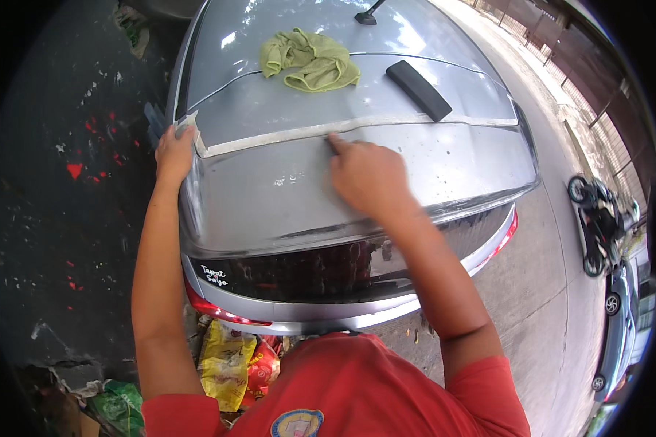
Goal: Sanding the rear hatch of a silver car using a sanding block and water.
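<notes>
A strip of whitish masking tape [270, 140] runs across the rear of a silver car's roof [233, 116] and turns up at the left corner. My left hand [173, 154] is at that corner, its fingers closed at the tape's crumpled end; the fingertips are partly hidden. My right hand [372, 177] lies over the middle of the strip. Its index finger is stretched out and touches the tape's lower edge, while the other fingers curl and hold nothing that I can see. Behind the tape is a dull, scuffed grey spoiler panel [270, 193].
A crumpled green cloth [310, 62] and a dark oblong block [419, 90] lie on the roof, near a short antenna [368, 14]. A dark, paint-marked wall [65, 218] stands at left. Yellow sacks [226, 364] lie below the bumper. A motorcycle [598, 226] and another car [616, 328] are at right.
</notes>
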`<state>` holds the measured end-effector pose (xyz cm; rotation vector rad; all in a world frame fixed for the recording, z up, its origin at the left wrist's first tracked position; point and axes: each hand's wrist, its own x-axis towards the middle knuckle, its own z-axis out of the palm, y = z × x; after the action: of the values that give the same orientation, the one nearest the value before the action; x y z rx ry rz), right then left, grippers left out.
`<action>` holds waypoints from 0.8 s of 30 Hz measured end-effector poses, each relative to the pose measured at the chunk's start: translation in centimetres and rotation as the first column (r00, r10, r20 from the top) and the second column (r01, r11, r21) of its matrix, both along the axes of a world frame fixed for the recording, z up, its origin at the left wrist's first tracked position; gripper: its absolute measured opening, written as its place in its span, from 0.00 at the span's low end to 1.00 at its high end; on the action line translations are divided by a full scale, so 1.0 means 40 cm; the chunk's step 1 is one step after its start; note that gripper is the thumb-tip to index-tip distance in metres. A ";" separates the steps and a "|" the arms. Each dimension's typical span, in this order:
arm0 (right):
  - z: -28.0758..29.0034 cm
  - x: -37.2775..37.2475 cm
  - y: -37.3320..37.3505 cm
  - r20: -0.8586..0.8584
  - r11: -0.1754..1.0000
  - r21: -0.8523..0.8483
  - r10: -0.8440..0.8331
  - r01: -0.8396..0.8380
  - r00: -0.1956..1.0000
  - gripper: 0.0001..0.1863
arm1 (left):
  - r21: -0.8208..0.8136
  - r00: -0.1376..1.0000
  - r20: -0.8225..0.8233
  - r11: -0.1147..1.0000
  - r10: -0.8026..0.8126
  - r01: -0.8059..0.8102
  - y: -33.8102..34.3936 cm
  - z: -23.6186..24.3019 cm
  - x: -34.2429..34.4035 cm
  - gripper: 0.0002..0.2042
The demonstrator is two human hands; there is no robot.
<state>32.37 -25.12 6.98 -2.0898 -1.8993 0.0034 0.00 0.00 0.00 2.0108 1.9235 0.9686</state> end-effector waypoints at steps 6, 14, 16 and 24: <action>-0.017 -0.100 0.063 0.042 0.999 -0.032 0.020 -0.019 0.999 0.24 | 0.003 0.999 -0.035 1.000 0.008 -0.008 -0.021 -0.002 0.059 0.41; -0.020 0.016 0.011 0.044 0.998 0.044 -0.052 0.051 0.998 0.25 | 0.020 0.999 -0.043 1.000 -0.001 0.002 -0.025 0.004 0.028 0.41; -0.026 -0.078 0.059 0.076 0.999 -0.026 0.037 -0.036 0.996 0.26 | 0.008 0.999 -0.037 1.000 -0.005 0.005 -0.024 0.002 0.047 0.41; -0.014 0.023 0.004 0.075 0.996 0.036 -0.090 0.087 0.993 0.24 | 0.014 1.000 -0.005 1.000 -0.002 0.002 -0.035 0.013 0.044 0.41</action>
<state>33.30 -24.98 6.43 -2.1789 -1.8346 -0.1290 1.76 -1.40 0.53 2.0250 1.9221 0.9803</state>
